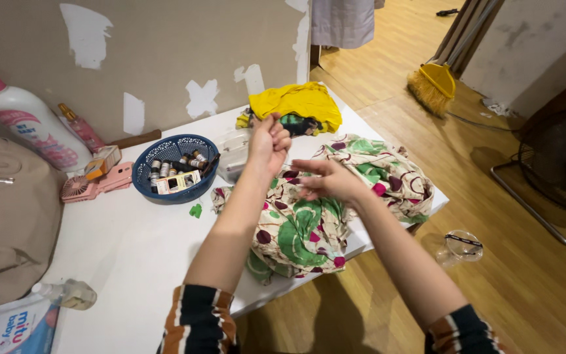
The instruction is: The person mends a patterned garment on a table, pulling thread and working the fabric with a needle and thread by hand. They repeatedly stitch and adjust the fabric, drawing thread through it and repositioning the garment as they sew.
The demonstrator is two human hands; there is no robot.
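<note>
Biggest thing here is the white surface [132,249], a low one sitting on a wood floor [525,275] and pushed up against a patched wall. A tan bag [8,216] slumps over its left edge.

Next down in size: the floral cloth [316,226], cream with green and maroon blotches, bunched on the right side of the surface and spilling over the front edge, so it's half hanging rather than laid flat. Behind it is a crumpled yellow garment [296,101] parked near the wall, out of the way.

A blue basket [175,167] keeps a bunch of small bottles corralled together, with a white and pink lotion bottle [31,124] standing to its left. There's a broom [433,85] leaning across the room and a fan [561,174] on the floor at right.

Now the hands. The left hand [268,143] is raised above the cloth with its fingers pinched shut, looks like it's pulling up something very thin, maybe a thread, but honestly I can't make it out at this resolution. The right hand [327,182] hovers just over the floral cloth, fingers loosely extended and pointed toward the left hand, not gripping anything I can see.
</note>
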